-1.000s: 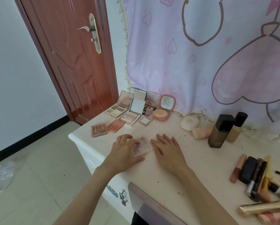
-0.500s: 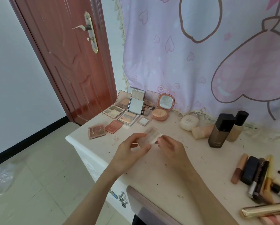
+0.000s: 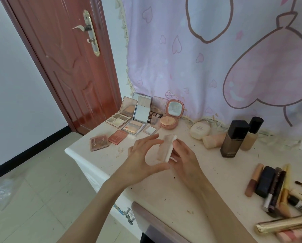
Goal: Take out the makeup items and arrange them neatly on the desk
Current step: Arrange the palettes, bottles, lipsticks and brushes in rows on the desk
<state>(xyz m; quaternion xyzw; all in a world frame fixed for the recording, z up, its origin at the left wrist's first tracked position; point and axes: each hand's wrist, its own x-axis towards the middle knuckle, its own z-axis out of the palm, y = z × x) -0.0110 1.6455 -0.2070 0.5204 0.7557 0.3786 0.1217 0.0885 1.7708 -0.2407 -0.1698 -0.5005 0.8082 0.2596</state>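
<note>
Small translucent white-edged palette case (image 3: 166,148) held upright above the white bench (image 3: 208,181), pinched between both hands: left hand (image 3: 143,158) thumb and fingers around its near edge, right hand (image 3: 183,155) gripping the far side. Judged well along: open eyeshadow palettes (image 3: 127,118), round pink mirror compact (image 3: 172,114), and dark foundation bottle (image 3: 234,137) already set out. Remaining: placing this case, tidying lipstick and brush pile (image 3: 276,190) at right.

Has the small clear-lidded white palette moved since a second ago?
Yes. The small clear-lidded white palette lay flat on the desk; both hands have lifted it and tipped it on edge, nearer the dark foundation bottle.
</note>
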